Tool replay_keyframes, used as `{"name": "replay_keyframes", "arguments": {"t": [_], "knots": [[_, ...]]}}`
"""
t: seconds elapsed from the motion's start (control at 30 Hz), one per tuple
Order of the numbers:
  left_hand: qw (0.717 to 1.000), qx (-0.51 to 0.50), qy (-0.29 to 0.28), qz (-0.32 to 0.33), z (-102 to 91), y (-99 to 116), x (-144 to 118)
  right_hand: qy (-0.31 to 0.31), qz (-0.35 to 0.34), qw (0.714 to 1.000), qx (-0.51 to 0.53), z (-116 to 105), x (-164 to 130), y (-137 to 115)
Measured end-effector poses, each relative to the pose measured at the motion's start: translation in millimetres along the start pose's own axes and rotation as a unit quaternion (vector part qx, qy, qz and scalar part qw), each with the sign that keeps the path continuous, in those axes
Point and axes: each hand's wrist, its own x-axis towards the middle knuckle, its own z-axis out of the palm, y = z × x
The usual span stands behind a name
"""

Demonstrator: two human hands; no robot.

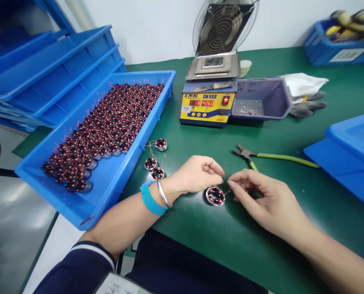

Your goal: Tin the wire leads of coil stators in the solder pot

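— Left hand (197, 173) and right hand (261, 200): how are they held?
— Each is pinched on a thin copper lead wire (226, 183), drawn taut between them above the small round wound coil (215, 196) resting on the green mat (231, 237).
— Why there?
— Green-handled cutters (261, 157) are kept within reach.

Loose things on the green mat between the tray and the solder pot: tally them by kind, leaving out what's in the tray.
Wound coils lying free: 3
Wound coil under the left hand and right hand: 1
Green-handled cutters: 1
Total: 5
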Motion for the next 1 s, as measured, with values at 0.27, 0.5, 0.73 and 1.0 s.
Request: {"name": "replay_keyframes", "arguments": {"t": [0.27,0.5,0.73,1.0], "knots": [[0.998,0.007,-0.058,0.022,-2.1,-2,-1,0.041,0.025,0.999,0.008,0,-1,4],[1.000,0.018,-0.003,0.003,-0.2,-2,-1,-0.005,0.066,0.997,0.037,-18,5,6],[1.000,0.010,0.010,-0.022,8.3,3,-3,-0.041,0.119,0.985,0.114,-29,8,12],[1.000,-0.017,0.002,-0.005,13.1,-2,-1,0.023,0.077,0.995,0.055,-14,7,6]]}}
